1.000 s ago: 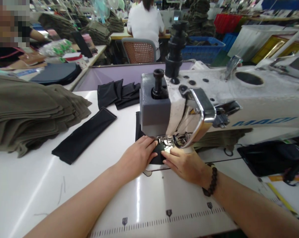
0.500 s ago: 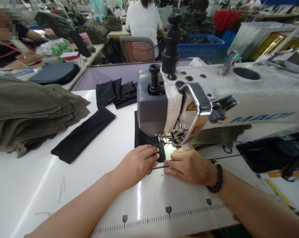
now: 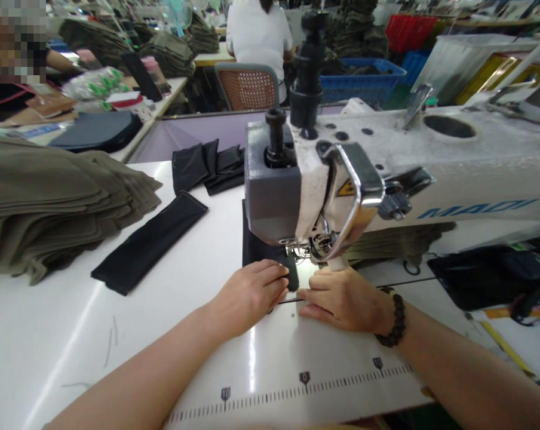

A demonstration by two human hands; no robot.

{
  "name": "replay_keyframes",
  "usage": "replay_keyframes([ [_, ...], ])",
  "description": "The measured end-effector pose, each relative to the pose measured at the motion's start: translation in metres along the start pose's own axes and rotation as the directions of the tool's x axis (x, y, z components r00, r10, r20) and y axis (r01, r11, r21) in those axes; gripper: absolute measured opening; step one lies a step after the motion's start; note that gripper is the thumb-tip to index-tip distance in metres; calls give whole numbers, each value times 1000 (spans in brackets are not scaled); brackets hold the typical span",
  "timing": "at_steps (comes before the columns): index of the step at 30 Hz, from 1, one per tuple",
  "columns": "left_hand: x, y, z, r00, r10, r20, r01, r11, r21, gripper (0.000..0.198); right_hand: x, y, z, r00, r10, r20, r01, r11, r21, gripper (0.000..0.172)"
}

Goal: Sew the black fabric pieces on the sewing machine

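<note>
A black fabric strip [image 3: 257, 248] lies under the head of the white sewing machine [image 3: 359, 179], its near end by the presser foot [image 3: 299, 251]. My left hand [image 3: 254, 295] rests on the strip's near end, fingers laid over it side by side; its thumb is mostly hidden. To the right of the strip, my right hand [image 3: 341, 298] leans on the machine bed. Its fingers are bent, with the lower fingertip apart from the others and nothing seen between them. A dark beaded bracelet [image 3: 393, 319] circles the right wrist.
Left on the white table are a finished-looking black strip [image 3: 149, 243] and a stack of olive fabric [image 3: 59, 203]. More black pieces [image 3: 207, 167] lie behind the machine head. Olive fabric [image 3: 395, 242] sits under the arm. A person in white [image 3: 258, 36] sits beyond.
Both hands and the black strip stay nearly in place. The view has shifted very slightly.
</note>
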State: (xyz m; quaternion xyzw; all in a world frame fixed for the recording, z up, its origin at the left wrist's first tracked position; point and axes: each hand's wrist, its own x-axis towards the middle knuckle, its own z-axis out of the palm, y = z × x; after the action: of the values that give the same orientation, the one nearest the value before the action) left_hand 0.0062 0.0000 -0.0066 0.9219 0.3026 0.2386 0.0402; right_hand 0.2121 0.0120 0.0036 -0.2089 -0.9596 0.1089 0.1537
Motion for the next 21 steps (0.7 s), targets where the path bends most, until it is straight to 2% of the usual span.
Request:
replay_keyframes([
  [5,2,1,-2,999,-37,-15,37,999,-38,19,1,-1,-1,1000,-9,-17,9,1000,-7,39],
  [10,-2,-2,-1,995,-90,43,94,990,-107,20,1,-1,-4,999,17,-43,-19,998,-52,39],
  [21,1,-3,0,992,-106,64,113,987,-117,23,1,2,-5,995,63,72,-60,997,-39,33],
])
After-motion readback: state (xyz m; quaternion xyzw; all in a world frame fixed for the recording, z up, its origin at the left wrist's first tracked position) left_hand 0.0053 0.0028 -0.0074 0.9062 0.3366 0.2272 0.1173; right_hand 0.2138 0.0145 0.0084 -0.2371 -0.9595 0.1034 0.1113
